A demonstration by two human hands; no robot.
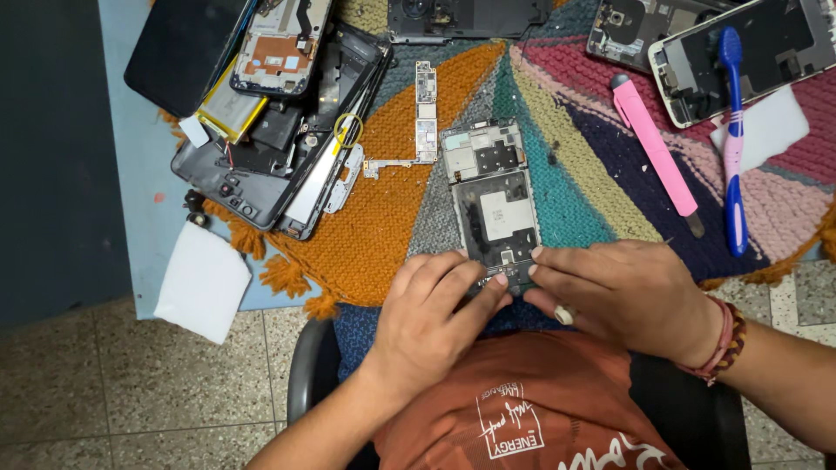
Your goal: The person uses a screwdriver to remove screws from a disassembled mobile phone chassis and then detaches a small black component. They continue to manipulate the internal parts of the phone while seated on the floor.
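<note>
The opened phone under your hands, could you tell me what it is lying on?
The opened phone lies on a multicoloured knitted mat. Left hand and right hand cover its lower end.

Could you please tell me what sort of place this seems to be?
Probably a small phone repair bench: an opened phone under both hands, a pile of dismantled phone parts, and a loose circuit board on a woven mat.

Opened phone frame (493,202) (back cover off) flat on woven mat.
</note>
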